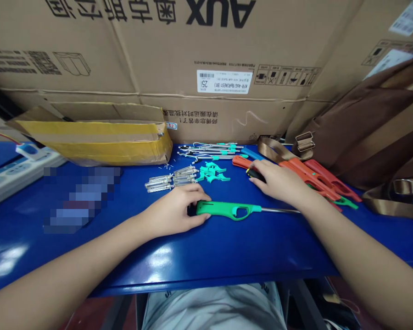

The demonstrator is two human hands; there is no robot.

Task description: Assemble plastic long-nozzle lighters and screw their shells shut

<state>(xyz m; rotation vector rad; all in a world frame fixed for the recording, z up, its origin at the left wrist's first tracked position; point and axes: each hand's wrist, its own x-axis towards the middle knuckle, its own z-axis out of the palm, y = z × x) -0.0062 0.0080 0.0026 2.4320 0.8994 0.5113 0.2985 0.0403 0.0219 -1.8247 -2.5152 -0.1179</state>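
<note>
midway along the front edge of the worktop (244,256), set back from it, is the green lighter (223,209); the left hand (172,208) pinches its handle end between the fingers, presumably to steady it. behind it, clear parts (159,183) and turquoise pieces (211,171) lie in separate groups, probably to keep like with like. the lighter's long axis runs nearly parallel to the front edge, metal tube (278,210) pointing toward the right edge. the right hand (275,178) has its fingers closed round a dark, yellow-marked object (256,174), partly hidden.

Single head-worn view, facing forward and down, close above the blue table (241,252)
</note>
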